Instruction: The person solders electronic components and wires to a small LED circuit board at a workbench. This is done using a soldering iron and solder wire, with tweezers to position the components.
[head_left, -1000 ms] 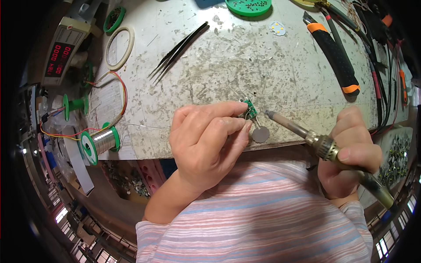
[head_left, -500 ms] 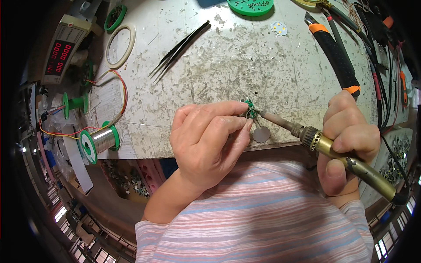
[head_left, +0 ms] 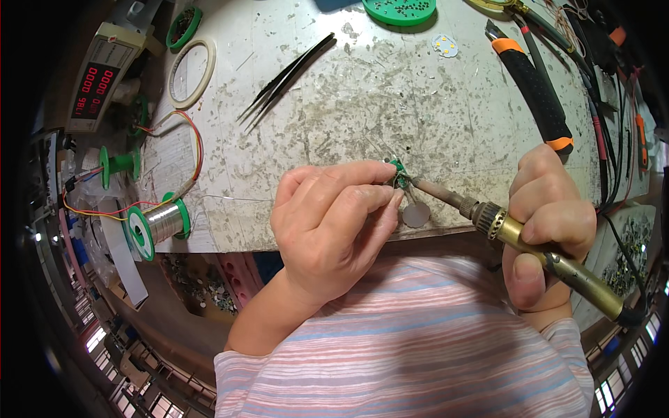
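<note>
Between its fingertips, my left hand (head_left: 334, 226) pinches a small green circuit board (head_left: 398, 167) near the table's front edge. My right hand (head_left: 550, 223) is wrapped round the brass-coloured handle of a soldering iron (head_left: 519, 235). The iron points left, and its tip is at the board, beside my left fingertips; whether it touches cannot be made out. Just below the board is a round grey disc (head_left: 416, 214), apparently joined to it by short leads. My fingers hide part of the board.
Black tweezers (head_left: 289, 80), a tape ring (head_left: 191, 73) and a solder spool (head_left: 159, 224) lie to the left. A power supply (head_left: 97, 80) with a red display stands far left. An orange-and-black cutter (head_left: 533, 90) lies right. Behind are a green dish (head_left: 398, 10) and a white LED board (head_left: 444, 46).
My right hand and the iron's handle have shifted slightly left, with the tip staying at the board. My left hand has hardly moved. The display's digits differ.
</note>
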Action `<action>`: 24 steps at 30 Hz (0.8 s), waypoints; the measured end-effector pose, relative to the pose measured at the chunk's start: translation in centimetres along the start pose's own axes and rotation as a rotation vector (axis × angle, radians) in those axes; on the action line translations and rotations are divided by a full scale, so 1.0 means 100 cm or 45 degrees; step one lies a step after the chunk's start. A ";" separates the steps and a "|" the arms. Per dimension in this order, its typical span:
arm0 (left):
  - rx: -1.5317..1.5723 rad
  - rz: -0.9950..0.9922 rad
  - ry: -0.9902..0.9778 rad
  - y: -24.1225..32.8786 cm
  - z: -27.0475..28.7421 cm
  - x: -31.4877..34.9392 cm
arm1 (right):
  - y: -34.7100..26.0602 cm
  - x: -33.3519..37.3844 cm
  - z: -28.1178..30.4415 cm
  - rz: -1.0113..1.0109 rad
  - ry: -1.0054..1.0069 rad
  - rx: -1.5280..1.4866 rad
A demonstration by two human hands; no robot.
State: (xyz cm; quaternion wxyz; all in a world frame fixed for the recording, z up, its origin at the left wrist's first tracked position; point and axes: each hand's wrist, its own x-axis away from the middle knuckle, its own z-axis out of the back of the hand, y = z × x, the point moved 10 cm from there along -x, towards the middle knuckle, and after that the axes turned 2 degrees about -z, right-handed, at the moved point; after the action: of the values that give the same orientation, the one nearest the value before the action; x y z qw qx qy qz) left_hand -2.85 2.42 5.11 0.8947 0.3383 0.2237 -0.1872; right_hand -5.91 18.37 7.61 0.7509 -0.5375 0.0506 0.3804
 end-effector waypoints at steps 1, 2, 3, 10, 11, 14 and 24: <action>0.001 -0.001 0.001 -0.001 0.000 0.000 | 0.000 0.000 0.000 -0.008 0.020 0.002; 0.004 0.000 0.000 -0.001 0.000 -0.001 | 0.000 -0.001 -0.001 -0.011 0.019 0.003; 0.003 0.003 0.000 -0.001 0.000 -0.001 | -0.001 0.000 -0.001 -0.008 0.035 -0.003; 0.013 0.014 0.000 -0.001 0.000 0.001 | -0.006 0.004 0.007 0.025 0.060 0.015; 0.013 0.015 0.000 -0.001 0.000 0.001 | -0.006 0.004 0.006 0.025 0.060 0.014; 0.008 0.008 -0.006 -0.001 -0.001 0.001 | -0.006 0.004 0.005 0.027 0.055 0.029; -0.006 -0.010 0.004 0.001 0.000 0.001 | -0.007 0.004 0.003 0.018 0.114 0.058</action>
State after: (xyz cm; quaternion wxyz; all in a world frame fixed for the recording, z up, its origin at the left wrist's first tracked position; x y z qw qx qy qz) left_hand -2.71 2.48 5.09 0.8945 0.3355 0.2268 -0.1895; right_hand -5.25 18.78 8.10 0.7572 -0.5363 0.0967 0.3602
